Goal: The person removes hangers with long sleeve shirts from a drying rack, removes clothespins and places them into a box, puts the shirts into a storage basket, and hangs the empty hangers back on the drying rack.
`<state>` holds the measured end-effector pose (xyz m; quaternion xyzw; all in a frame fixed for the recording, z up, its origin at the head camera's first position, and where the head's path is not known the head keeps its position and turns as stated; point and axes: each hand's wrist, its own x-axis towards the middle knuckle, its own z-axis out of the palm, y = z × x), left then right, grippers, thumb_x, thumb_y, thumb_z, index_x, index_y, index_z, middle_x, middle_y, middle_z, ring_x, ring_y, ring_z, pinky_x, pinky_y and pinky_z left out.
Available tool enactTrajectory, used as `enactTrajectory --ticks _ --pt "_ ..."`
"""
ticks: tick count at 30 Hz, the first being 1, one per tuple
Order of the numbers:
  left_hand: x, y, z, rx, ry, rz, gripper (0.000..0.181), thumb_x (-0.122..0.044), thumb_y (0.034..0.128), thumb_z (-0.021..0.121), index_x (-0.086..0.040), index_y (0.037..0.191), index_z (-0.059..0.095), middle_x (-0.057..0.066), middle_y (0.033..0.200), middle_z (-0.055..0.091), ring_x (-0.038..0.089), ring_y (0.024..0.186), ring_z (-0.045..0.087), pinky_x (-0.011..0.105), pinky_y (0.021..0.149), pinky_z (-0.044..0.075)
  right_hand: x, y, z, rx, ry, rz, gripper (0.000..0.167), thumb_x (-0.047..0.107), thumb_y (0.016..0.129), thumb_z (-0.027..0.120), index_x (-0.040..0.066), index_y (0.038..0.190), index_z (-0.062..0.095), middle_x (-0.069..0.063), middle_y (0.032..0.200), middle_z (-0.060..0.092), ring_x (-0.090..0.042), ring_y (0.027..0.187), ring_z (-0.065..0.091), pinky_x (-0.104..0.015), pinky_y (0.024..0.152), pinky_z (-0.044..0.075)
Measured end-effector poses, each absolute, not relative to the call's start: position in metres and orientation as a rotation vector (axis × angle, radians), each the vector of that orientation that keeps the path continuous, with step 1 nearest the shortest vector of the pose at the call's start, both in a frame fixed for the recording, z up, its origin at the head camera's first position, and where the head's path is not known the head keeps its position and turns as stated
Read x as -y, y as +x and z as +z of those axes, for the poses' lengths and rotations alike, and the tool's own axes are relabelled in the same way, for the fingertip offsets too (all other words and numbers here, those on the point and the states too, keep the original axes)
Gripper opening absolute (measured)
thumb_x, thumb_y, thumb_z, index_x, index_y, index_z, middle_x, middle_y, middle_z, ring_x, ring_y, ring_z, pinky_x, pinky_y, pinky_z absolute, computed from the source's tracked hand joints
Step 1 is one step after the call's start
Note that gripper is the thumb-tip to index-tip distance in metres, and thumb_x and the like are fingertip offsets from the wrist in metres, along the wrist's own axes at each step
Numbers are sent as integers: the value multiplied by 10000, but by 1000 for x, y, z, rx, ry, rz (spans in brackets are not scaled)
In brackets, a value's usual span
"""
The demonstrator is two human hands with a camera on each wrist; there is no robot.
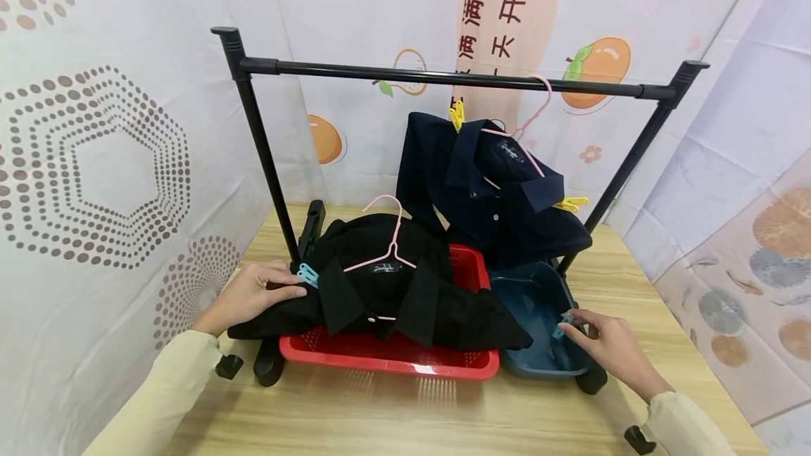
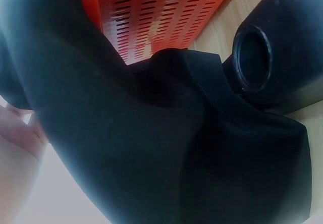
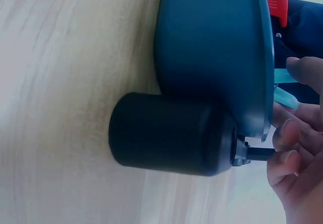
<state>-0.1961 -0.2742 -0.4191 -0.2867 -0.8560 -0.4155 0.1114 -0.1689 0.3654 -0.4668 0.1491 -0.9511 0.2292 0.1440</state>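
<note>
A black shirt (image 1: pixel 380 301) on a pink hanger (image 1: pixel 394 245) lies over a red basket (image 1: pixel 386 363). A light blue clothespin (image 1: pixel 307 274) is clipped at its left shoulder. There my left hand (image 1: pixel 253 294) pinches the shirt's cloth, thumb on top, beside the clothespin; in the left wrist view the sleeve (image 2: pixel 126 128) hides most of the fingers. Over the dark blue basin (image 1: pixel 538 364), my right hand (image 1: pixel 611 347) holds another light blue clothespin (image 3: pixel 285 96) between thumb and fingers. A navy shirt (image 1: pixel 500 210) hangs from the rack on a second pink hanger (image 1: pixel 535 108), with two yellow clothespins (image 1: pixel 456 115) on it.
A black garment rack spans the table, its bar (image 1: pixel 393 76) above both shirts. Its right foot (image 3: pixel 171 133) stands beside the basin, its left foot (image 1: pixel 269 361) beside the basket. A patterned white curtain (image 1: pixel 355 13) hangs behind the wooden table (image 1: pixel 405 421).
</note>
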Motion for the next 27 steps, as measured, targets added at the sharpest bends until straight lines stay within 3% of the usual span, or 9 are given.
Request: enactTrajectory --ticks 11,18,27 --pt "274 -195 -417 2523 -834 -1218 185 -100 864 833 -158 1039 840 -106 731 591 86 702 477 262 590 391 -364 -169 -468 2838 435 603 316 365 945 765 83 1088 771 131 633 497 -25 545 394 -248 506 326" --pt "275 -202 -413 2524 -844 -1207 186 -93 864 831 -147 1042 839 -101 744 606 85 702 478 258 594 392 -358 -173 -463 2822 549 397 309 356 892 818 83 1033 785 134 784 680 24 599 498 -282 570 472" --pt "277 -199 -417 2489 -909 -1200 206 -59 859 827 -147 1045 839 -116 736 598 82 674 476 252 577 399 -351 -174 -469 2855 592 141 257 345 863 829 108 918 750 176 615 460 4 505 370 -258 478 378"
